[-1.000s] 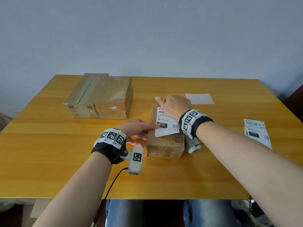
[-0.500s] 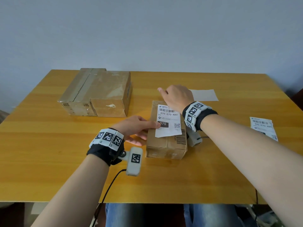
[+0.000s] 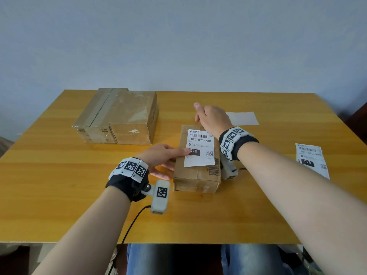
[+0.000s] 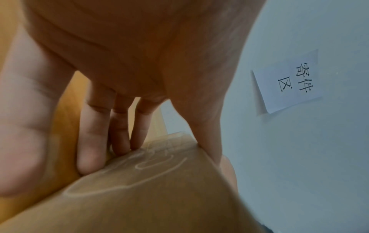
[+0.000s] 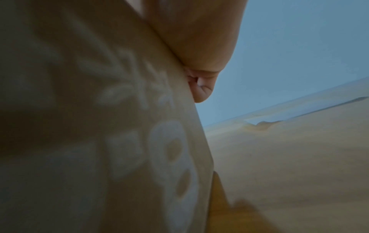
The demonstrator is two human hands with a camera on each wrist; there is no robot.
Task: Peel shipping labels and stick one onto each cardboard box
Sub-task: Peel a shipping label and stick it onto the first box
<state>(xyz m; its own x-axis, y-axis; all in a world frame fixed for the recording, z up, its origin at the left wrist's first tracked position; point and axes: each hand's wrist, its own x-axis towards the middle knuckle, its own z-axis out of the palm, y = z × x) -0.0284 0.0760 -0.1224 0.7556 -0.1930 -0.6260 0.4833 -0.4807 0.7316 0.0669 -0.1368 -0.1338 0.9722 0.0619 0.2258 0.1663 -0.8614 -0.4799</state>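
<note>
A small cardboard box [image 3: 196, 175] lies at the table's middle with a white shipping label [image 3: 200, 148] flat on its top. My left hand [image 3: 176, 163] steadies it: the thumb presses the label's left edge, and straight fingers [image 4: 119, 134] lie against the box's left side [image 4: 159, 197]. My right hand [image 3: 198, 114] hovers past the box's far end with relaxed fingers and holds nothing. Two larger taped boxes [image 3: 119, 116] sit side by side at the back left, with no label showing on them.
A blank white backing sheet [image 3: 243, 118] lies behind my right hand. Spare printed labels [image 3: 310, 159] rest near the table's right edge. A paper sign [image 4: 289, 82] hangs on the wall. The wooden table [image 3: 59, 195] reaches to the wall.
My right hand slid away from me along the label and came off past the box's far end. The whole label now shows. My left hand kept its place.
</note>
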